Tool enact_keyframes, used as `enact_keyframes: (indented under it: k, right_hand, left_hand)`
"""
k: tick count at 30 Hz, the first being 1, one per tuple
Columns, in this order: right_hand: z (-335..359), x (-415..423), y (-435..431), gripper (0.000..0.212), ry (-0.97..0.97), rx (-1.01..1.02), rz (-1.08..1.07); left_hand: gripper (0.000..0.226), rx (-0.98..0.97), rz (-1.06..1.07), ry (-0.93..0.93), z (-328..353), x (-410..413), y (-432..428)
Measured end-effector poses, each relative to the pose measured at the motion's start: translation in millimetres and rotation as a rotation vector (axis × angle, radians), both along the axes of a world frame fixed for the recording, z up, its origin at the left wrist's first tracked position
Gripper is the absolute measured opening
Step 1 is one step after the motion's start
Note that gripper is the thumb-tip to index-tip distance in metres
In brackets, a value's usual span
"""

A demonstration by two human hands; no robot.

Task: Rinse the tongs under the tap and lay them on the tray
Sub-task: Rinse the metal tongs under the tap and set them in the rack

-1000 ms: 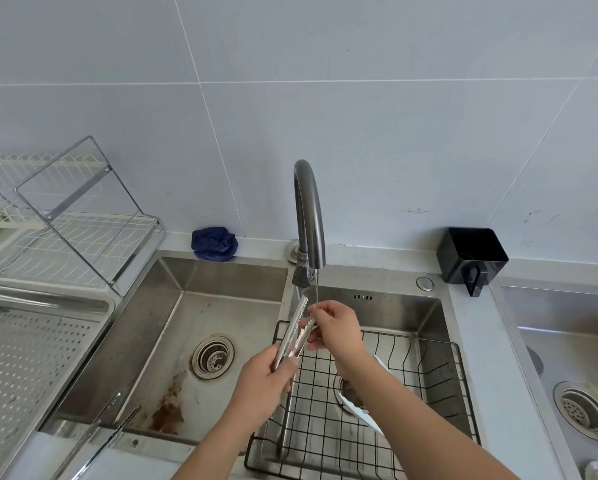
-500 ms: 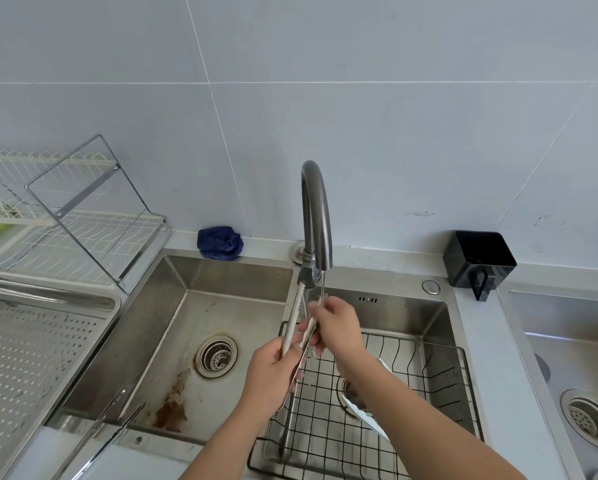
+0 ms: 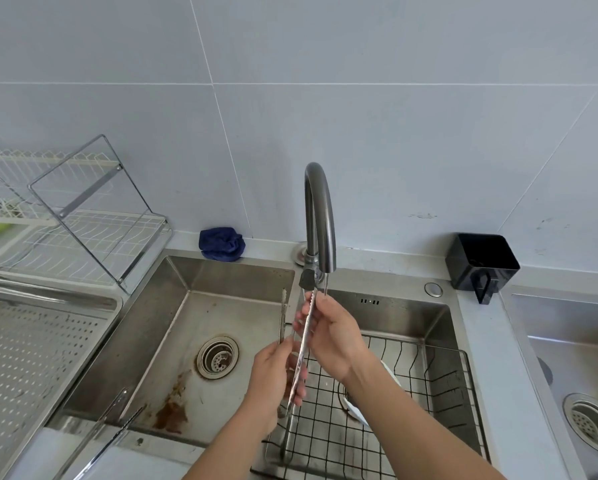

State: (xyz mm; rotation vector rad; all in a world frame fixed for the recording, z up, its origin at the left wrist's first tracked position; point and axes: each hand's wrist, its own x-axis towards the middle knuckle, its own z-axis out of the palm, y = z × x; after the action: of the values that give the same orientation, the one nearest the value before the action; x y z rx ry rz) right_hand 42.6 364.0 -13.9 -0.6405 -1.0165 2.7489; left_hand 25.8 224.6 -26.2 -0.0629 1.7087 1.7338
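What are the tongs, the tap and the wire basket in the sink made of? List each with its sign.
Tongs: bare metal, likely stainless steel; bright silvery shine, serrated edge.
Tap: metal with a dark brushed, gunmetal-like finish; soft dull highlights, no mirror gleam.
Wire basket: thin metal wire, apparently black-coated; matte black look, though whether paint or plastic I cannot tell.

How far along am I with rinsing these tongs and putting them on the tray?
Nothing finished yet. In hand: left hand and right hand hold the tongs under the tap, a thin stream running. Left: laying them on the perforated tray.
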Motion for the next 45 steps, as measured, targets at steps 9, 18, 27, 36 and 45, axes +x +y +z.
enact_keyframes:
  k: [9, 18, 27, 36, 45]
  right_hand:
    - [13, -1, 1, 0.027, 0.161, -0.096, 0.077]
    - [17, 2, -1, 0.033, 0.094, 0.123, -0.097]
    - [13, 3, 2, 0.028, -0.109, 0.577, -0.095]
    - [7, 12, 0, 0.03, -0.334, 1.069, -0.345]
    - [24, 1, 8, 0.025, -0.314, 0.938, 0.029]
  left_hand:
    - [0.055, -0.04, -0.043, -0.019, -8, -5, 16]
    - [0.054, -0.064, -0.023, 0.08, -15, -6, 22]
    - [0.039, -0.129, 0.076, 0.201, -8, -12, 30]
    - [0.05, -0.33, 0.148, 0.618, -11, 1, 15]
    - [0.04, -0.498, 0.175, 0.674, -4, 2, -2]
